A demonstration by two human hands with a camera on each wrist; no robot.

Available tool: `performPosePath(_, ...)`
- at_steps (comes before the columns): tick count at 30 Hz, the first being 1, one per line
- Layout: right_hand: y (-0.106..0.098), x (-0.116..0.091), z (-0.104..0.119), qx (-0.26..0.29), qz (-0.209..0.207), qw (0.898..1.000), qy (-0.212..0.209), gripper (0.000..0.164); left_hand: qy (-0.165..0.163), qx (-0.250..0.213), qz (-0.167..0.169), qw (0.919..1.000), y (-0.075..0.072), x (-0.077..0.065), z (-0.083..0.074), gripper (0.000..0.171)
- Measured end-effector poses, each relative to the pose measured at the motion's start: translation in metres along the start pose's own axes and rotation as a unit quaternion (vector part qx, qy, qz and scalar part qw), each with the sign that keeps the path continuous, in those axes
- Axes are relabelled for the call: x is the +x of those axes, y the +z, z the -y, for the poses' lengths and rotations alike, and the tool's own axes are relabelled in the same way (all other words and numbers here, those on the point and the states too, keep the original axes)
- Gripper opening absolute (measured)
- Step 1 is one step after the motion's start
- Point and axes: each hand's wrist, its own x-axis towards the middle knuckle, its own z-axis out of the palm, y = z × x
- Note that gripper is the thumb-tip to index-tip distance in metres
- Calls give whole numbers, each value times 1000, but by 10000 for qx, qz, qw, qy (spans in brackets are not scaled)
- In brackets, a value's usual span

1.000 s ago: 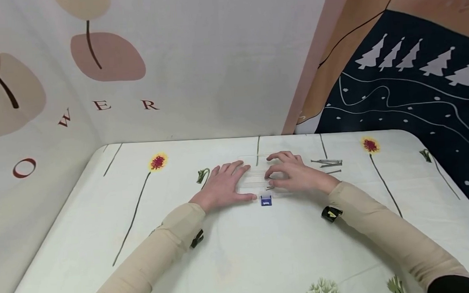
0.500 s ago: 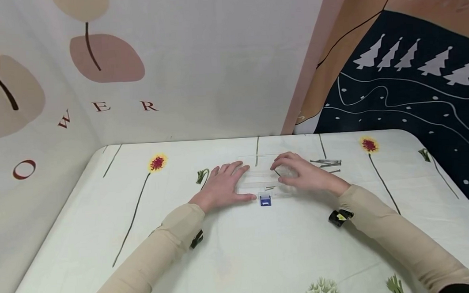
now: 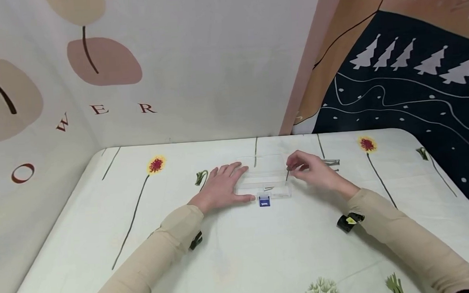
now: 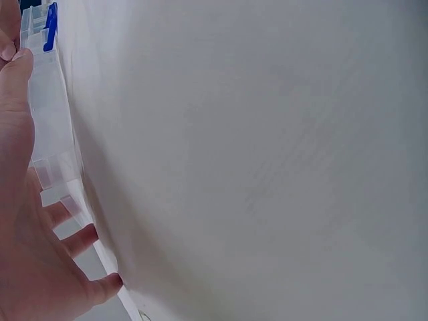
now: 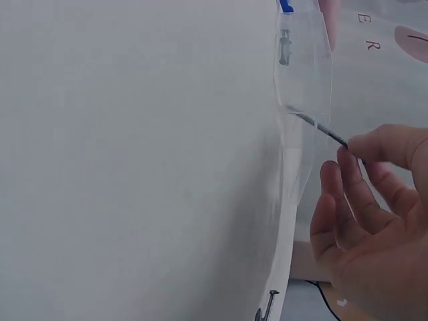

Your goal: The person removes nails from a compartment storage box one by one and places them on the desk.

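Note:
A clear plastic box (image 3: 280,193) with a blue latch (image 3: 264,201) at its front lies on the table, its clear lid (image 3: 268,162) spread back. Small nails (image 3: 269,188) lie in its front part. My left hand (image 3: 222,187) rests at the box's left side, fingers spread and thumb along the front. At the right end, my right hand (image 3: 309,169) pinches a thin dark nail (image 5: 324,130) between thumb and fingers. The nail slants downward, its lower end at the box's right wall in the right wrist view.
Several long nails (image 3: 331,162) lie on the table just beyond my right hand, partly hidden by it. A white cloth with printed flowers covers the table (image 3: 232,253). Printed fabric (image 3: 215,76) hangs behind its back edge.
My right hand has drawn back rightward from over the box to its right end, bringing the nail along. The left hand has stayed in place.

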Motion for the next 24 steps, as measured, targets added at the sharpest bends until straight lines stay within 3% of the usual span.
performPosePath(16, -2, -10, -1, -45, 336, 9994, 15, 11, -8, -54, -48, 10000, -2, -1, -1, 92)
performPosePath(24, -20, -18, 0, -37, 13, 9997, 227, 8, 4, -54, -49, 10000, -2, -2, -2, 92)
